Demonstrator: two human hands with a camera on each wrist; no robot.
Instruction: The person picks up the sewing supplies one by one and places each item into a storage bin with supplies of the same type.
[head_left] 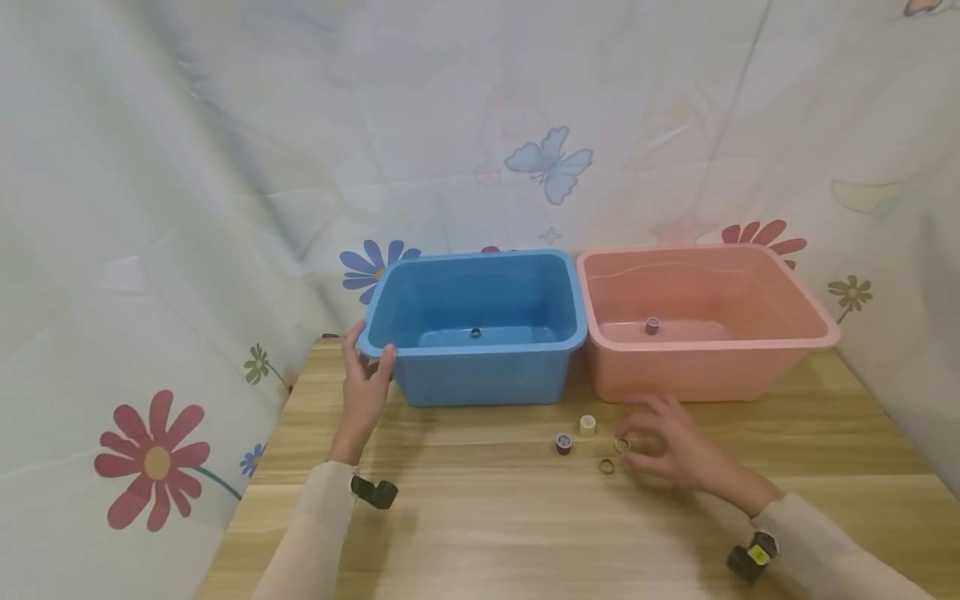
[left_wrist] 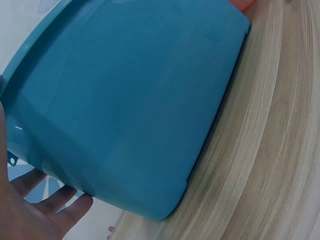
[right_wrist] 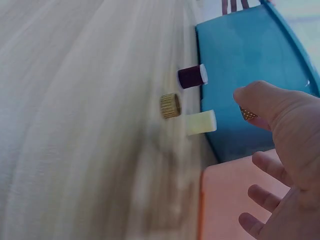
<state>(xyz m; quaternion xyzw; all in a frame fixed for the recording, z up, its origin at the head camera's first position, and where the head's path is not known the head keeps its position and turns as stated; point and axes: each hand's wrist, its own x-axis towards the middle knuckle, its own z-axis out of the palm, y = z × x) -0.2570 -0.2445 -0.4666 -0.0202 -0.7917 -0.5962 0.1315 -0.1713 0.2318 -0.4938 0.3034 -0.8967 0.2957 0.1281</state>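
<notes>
My left hand (head_left: 365,393) holds the near-left corner of a blue plastic bin (head_left: 480,377), thumb at the front and fingers along the side. A gold ring thimble (right_wrist: 247,114), dimpled on the outside, is pinched between thumb and forefinger of my right hand (head_left: 675,446), just above the table. Its other fingers are spread. Close by on the table are a second gold ring thimble (head_left: 607,467), a dark purple thread spool (head_left: 563,444) and a pale yellow thread spool (head_left: 587,425). Inside the blue bin lies a small ring-shaped thing (head_left: 476,332), probably another thimble.
A pink plastic bin (head_left: 675,375) stands right against the blue one, with a small dark spool (head_left: 652,326) inside. Both sit at the back of the wooden table (head_left: 495,533). Behind them hangs a patterned curtain (head_left: 450,150).
</notes>
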